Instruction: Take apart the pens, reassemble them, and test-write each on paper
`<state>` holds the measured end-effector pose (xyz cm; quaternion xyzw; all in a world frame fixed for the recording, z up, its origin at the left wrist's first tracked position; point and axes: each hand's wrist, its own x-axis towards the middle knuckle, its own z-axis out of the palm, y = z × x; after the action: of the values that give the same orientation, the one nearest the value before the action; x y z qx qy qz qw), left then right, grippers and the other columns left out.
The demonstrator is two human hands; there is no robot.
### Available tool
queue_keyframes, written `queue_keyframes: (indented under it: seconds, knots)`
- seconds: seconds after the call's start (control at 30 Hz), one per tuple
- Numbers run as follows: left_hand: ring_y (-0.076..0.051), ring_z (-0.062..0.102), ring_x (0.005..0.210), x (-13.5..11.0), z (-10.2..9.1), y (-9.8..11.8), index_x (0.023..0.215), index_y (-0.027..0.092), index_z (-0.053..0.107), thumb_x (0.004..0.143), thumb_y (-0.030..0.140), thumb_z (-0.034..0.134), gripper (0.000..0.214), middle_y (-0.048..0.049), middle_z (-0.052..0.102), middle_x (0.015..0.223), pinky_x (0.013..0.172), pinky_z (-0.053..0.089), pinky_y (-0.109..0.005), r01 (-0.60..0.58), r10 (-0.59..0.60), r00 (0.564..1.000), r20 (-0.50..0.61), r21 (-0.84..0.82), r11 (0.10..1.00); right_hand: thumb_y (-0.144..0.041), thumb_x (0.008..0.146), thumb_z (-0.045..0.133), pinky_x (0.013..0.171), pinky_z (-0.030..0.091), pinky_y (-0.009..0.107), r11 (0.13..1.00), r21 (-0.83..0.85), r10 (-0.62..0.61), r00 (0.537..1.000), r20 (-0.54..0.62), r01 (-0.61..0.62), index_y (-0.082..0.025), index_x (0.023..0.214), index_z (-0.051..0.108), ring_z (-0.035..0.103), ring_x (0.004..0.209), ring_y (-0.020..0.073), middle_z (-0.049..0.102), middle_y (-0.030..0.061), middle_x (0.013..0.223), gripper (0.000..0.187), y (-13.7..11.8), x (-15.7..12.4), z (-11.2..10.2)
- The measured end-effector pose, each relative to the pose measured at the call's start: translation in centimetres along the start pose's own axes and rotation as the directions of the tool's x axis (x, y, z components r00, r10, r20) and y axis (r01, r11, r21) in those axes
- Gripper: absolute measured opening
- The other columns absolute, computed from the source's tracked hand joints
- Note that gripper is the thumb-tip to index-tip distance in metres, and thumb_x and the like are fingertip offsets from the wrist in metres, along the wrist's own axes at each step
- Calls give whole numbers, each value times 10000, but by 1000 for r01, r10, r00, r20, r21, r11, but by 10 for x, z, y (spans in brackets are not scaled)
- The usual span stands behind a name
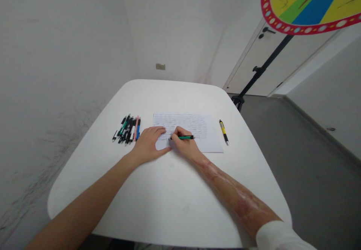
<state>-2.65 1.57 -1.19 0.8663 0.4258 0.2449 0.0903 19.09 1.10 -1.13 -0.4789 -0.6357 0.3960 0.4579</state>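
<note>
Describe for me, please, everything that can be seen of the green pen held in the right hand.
The green pen is slim, with a green barrel and a black rear end; it looks like plastic. It is held in the grip of the right hand, which covers part of the barrel. It slants over the written sheet of paper, its tip toward the picture's left and its rear end toward the right. The tip is down at the sheet, but whether it touches is too small to tell.

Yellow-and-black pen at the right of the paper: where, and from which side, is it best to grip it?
Probably best to pinch the yellow-and-black pen by its yellow middle, from above, across its narrow width: it lies flat, straight and slender, apart from the paper.
</note>
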Motion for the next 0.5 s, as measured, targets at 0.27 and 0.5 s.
queue_keyframes:
  seconds: [0.27,0.5]
  knots:
    - [-365,623,1400,0,0,0,1383,238,633,908,585,817,617,-132,678,1495,1206,476,-586,-1,1,1000,0,-1,1000,-293,849,572,624,308,315,1000,9,20,1000,-21,-20,-254,694,453,422,639,157,463,-56,631,199,-4,0,0]
    - [-360,619,1403,0,-2,2,1382,246,637,921,601,796,604,-124,676,1496,1205,476,-581,2,-2,1000,6,-6,1000,-298,850,571,629,306,319,1000,-24,0,1000,-3,0,-252,690,460,411,640,157,464,-54,631,200,-7,-1,-2]
